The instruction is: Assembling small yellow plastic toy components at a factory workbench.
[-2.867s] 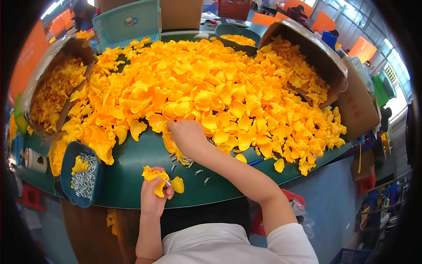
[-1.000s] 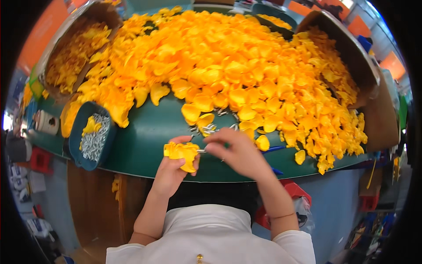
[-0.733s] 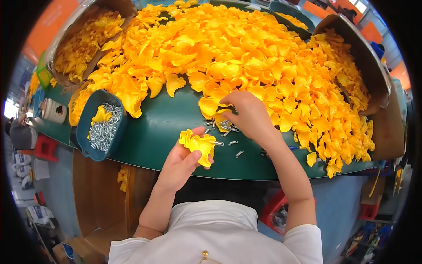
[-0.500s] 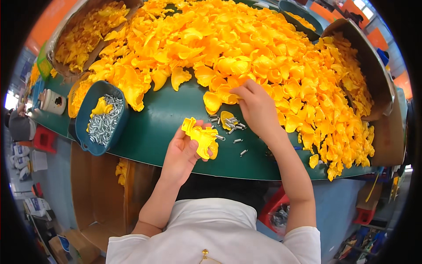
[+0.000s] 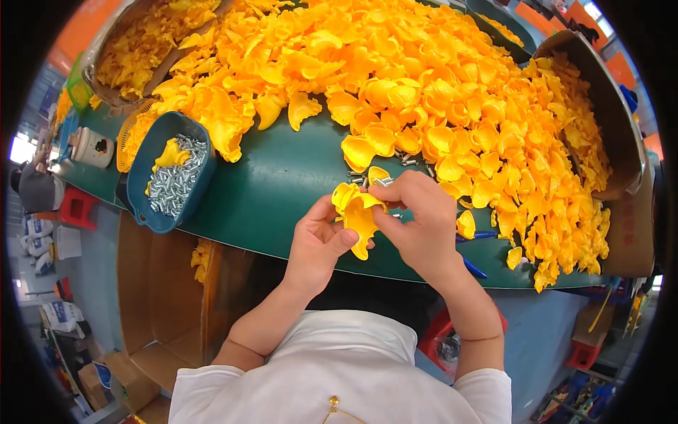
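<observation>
A hollow yellow plastic shell part [image 5: 359,215] is held up over the near edge of the green table. My left hand [image 5: 316,247] grips it from the left, thumb in front and fingers behind. My right hand [image 5: 422,222] is closed at its right edge, thumb and forefinger pinching there. Whether the right fingers also hold a smaller piece is hidden. Just beyond my hands, small metal springs [image 5: 406,159] and a loose yellow shell [image 5: 378,174] lie on the table, partly covered by my right hand.
A large heap of yellow shells [image 5: 417,78] covers the far and right table [image 5: 275,166]. A blue bin [image 5: 205,159] of metal springs stands left. Blue handles [image 5: 474,268] of a tool lie right of my right hand. Cardboard boxes [image 5: 621,134] of shells flank the heap.
My right hand has come back from the heap to the held shell. My left hand has moved slightly right, and the shell is turned with its hollow side showing. The blue handles have come into sight.
</observation>
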The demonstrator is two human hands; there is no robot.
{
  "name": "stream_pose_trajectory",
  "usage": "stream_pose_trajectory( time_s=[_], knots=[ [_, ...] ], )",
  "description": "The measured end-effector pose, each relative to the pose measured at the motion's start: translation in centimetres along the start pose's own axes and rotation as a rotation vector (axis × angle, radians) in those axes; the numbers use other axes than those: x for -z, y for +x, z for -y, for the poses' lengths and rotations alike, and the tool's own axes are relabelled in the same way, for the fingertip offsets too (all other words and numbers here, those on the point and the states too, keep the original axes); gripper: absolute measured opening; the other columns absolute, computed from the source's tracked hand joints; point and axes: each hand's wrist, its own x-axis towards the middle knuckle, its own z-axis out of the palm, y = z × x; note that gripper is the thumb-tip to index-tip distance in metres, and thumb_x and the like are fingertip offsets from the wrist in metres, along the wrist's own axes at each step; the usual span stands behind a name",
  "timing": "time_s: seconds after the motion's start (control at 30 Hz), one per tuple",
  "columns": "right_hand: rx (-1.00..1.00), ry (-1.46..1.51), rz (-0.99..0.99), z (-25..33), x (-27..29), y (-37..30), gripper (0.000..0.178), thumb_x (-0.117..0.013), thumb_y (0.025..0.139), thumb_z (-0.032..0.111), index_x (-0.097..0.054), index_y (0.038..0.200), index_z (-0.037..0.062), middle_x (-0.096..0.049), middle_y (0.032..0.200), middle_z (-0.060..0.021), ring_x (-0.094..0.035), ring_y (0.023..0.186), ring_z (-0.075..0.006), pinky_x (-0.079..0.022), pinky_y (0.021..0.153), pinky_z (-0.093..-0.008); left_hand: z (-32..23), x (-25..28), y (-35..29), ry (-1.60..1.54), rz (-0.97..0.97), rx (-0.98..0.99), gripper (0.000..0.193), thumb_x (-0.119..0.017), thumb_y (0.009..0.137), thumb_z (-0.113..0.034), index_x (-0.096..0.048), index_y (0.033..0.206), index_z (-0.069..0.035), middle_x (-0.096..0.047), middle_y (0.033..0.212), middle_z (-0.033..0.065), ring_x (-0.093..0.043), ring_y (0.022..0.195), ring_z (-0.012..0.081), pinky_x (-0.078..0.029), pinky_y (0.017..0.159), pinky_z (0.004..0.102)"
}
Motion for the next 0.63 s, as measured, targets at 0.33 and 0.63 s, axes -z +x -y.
stream_pose_trajectory(
  time_s=[0.33, 0.63],
  knots=[
    [0.097, -0.154, -0.058, 0.5, -0.1, -0.2, 0.021, -0.069, 0.061, -0.005, -0.063, 0.08, 0.0004, -0.054, 0.067, -0.0089, -0.055, 0.061, -0.0224, -0.044, 0.051, -0.0298, -0.1, -0.3, 0.0, 0.039, -0.037, -0.019, 0.047, -0.065, 0.084, -0.016, -0.045, 0.123, 0.002, -0.057, 0.111, 0.009, -0.06, 0.089, 0.0161, -0.052, 0.076, 0.0289],
    [0.063, -0.124, 0.006, -0.5, -0.5, -0.6, 0.022, -0.069, 0.065, -0.005, -0.064, 0.085, 0.0018, -0.054, 0.069, -0.0094, -0.056, 0.063, -0.0243, -0.048, 0.056, -0.031, -0.7, -0.1, 0.5, 0.181, -0.021, 0.042, 0.046, -0.064, 0.086, -0.017, -0.046, 0.123, 0.004, -0.059, 0.109, 0.0091, -0.061, 0.084, 0.0141, -0.05, 0.075, 0.0268]
  ],
)
